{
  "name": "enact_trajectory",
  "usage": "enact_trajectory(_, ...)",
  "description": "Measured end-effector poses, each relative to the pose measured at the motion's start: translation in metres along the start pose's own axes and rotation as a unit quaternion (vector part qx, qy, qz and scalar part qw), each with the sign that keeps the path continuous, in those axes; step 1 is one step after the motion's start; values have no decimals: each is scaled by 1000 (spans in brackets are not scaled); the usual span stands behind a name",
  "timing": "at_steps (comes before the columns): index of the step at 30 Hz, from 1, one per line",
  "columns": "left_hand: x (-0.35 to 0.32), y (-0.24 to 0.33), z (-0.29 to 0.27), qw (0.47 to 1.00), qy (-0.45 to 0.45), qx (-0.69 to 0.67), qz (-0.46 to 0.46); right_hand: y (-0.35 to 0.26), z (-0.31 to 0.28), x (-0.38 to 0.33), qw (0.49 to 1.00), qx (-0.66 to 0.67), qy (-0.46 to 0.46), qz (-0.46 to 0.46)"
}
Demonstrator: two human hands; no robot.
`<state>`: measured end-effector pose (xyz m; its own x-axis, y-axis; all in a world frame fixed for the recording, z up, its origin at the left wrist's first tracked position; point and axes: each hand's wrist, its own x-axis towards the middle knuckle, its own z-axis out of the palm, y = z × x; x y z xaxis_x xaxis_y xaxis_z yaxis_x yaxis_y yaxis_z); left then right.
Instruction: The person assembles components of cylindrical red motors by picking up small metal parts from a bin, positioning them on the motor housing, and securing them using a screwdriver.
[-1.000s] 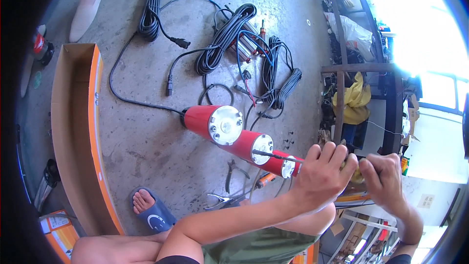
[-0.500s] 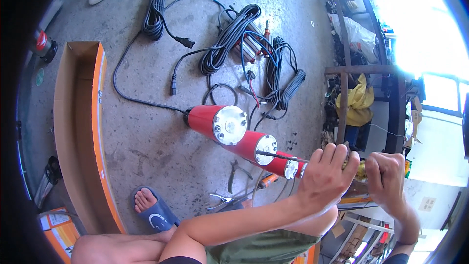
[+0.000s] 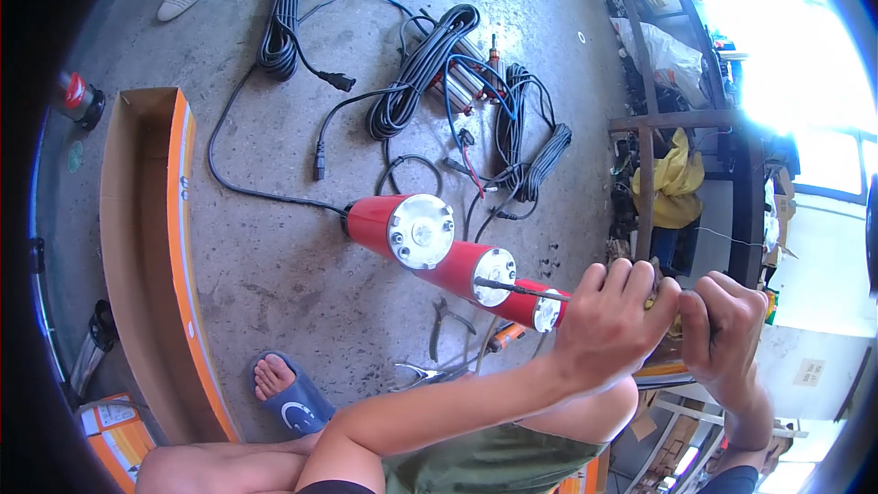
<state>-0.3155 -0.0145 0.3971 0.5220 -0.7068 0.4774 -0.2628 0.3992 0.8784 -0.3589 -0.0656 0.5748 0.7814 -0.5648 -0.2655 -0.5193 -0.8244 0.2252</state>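
Note:
My left hand (image 3: 615,316) is closed round a thin black cable (image 3: 526,291), which stretches left to the silvery end face of the middle red cylinder (image 3: 459,263). Close beside it, my right hand (image 3: 727,325) is also closed with its fingers curled in; what it grips is hidden. Something yellowish shows between the hands, too covered to name. A larger red cylinder (image 3: 370,224) with a bolted silvery end cap (image 3: 422,232) lies to the left. Another, smaller red cylinder (image 3: 519,306) lies nearer my left hand, partly covered.
Several coiled black cables (image 3: 425,73) lie on the concrete floor around silvery cylinders (image 3: 460,87). A long open cardboard box (image 3: 184,247) stands at left. Pliers (image 3: 437,329) and a clamp (image 3: 421,372) lie near my slippered foot (image 3: 291,393). A cluttered metal rack (image 3: 677,121) stands at right.
Both hands have shifted slightly up, and the right hand has turned a little. The floor scene has slid slightly left in view. The left hand keeps its hold on the cable.

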Motion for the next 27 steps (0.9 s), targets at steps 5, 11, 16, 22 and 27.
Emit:
enact_trajectory(5,36,-21,-26,940,-292,-164,-57,-1,9,4,981,139,88,-101)
enact_trajectory(11,83,-50,-44,715,-536,-420,-159,30,23,13,950,221,165,-144)
enact_trajectory(16,46,-21,-59,925,-296,-173,-163,41,57,18,912,237,291,-165)
enact_trajectory(22,66,-33,-65,851,-491,-149,-113,33,69,27,891,251,351,-141)
enact_trajectory(27,95,-54,-84,750,-589,-177,-243,20,88,50,707,626,190,-269)
